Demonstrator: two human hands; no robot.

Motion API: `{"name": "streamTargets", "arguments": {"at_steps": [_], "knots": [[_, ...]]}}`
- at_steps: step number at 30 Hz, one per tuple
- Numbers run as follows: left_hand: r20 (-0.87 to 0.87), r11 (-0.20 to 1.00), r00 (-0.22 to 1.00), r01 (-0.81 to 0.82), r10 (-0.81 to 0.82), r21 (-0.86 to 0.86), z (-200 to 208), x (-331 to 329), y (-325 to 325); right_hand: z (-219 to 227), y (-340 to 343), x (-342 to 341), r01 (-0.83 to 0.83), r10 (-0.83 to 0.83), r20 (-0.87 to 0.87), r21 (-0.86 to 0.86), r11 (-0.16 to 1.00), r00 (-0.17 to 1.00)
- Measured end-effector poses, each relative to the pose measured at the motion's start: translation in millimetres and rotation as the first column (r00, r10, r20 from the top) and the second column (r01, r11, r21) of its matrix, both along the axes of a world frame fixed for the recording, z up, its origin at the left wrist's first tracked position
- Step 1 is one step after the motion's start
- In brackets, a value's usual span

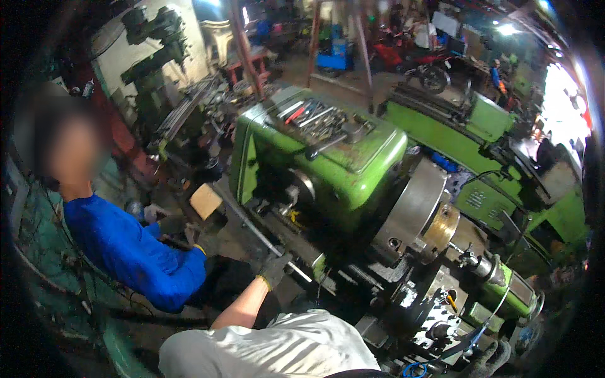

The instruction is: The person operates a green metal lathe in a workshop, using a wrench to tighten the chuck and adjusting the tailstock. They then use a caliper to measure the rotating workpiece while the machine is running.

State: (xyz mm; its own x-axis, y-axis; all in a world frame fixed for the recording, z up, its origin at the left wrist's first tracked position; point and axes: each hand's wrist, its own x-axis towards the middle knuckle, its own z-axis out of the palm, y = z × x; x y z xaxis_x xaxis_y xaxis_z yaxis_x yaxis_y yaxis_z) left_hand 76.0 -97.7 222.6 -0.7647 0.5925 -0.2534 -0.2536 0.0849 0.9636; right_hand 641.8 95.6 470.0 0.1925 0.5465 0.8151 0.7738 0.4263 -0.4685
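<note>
My left hand [275,269], in a dark work glove, is closed around a long metal bar [253,230] beside the front of a green lathe [372,157]. My right hand [489,361], also gloved, is at the lower right below the tailstock [518,291], its fingers apart and nothing visible in them. A brass-coloured round workpiece [441,228] sits in the lathe's large steel chuck [413,208]. Facing it is a drill chuck [472,259] on the tailstock. The tool post [441,296] stands between my hands, with a small yellow-handled item [451,302] on it.
A person in a blue top [135,246] is close on my left, with gloved hands near a tan block [205,201]. Loose tools [312,116] lie on the headstock. Another green machine [441,135] and a motorcycle [432,77] stand farther back. A blue cable [416,368] hangs near the carriage.
</note>
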Motion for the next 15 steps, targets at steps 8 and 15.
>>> {"name": "streamTargets", "arguments": {"at_steps": [8,15], "knots": [[0.736,0.953,0.675,-0.246,0.039,0.175,-124,-46,10,-68,-17,60,0.247,-0.195,0.237,-0.212,0.946,0.952],[0.83,0.973,0.546,-0.23,0.114,0.018,-161,-57,24,-55,-67,20,0.362,-0.282,0.295,-0.267,0.893,0.913]]}}
